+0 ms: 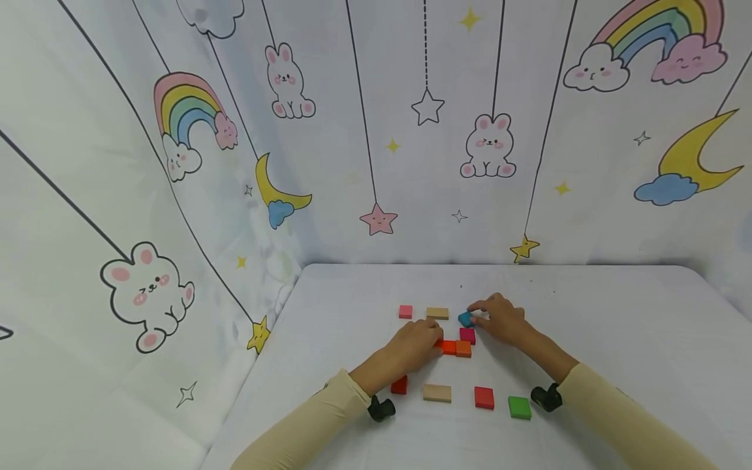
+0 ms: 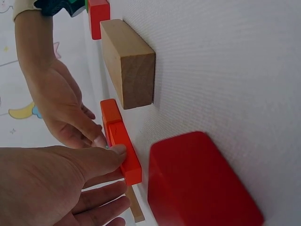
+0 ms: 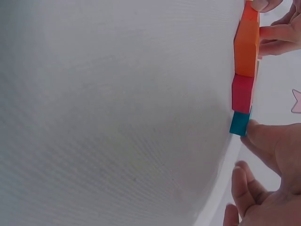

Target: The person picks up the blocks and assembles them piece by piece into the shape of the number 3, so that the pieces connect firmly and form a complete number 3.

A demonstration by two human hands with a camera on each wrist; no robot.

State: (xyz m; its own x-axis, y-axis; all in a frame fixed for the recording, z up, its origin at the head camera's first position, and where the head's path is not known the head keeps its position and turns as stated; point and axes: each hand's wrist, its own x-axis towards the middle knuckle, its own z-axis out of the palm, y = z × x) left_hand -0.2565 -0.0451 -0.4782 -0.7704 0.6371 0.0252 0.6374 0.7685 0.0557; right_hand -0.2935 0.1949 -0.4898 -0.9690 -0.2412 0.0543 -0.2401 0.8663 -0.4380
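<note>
In the head view my right hand [image 1: 501, 318] pinches a blue block [image 1: 465, 319] between thumb and fingers, just behind a crimson block [image 1: 467, 336]. My left hand [image 1: 414, 344] pinches the left part of a bright orange-red block [image 2: 126, 153], thumb on the near side. An orange block [image 1: 463, 349] stands against the right end of that block. In the right wrist view the blue block [image 3: 240, 123], crimson block [image 3: 242, 92] and orange block [image 3: 246, 52] appear in a line. The left fingertips behind the orange-red block are partly hidden.
Behind the hands lie a pink block [image 1: 405, 312] and a wooden block [image 1: 437, 313]. Nearer the front are a dark red block [image 1: 399, 385], another wooden block [image 1: 437, 393], a red block [image 1: 484, 397] and a green block [image 1: 519, 408]. All rest on a white table [image 1: 617, 365].
</note>
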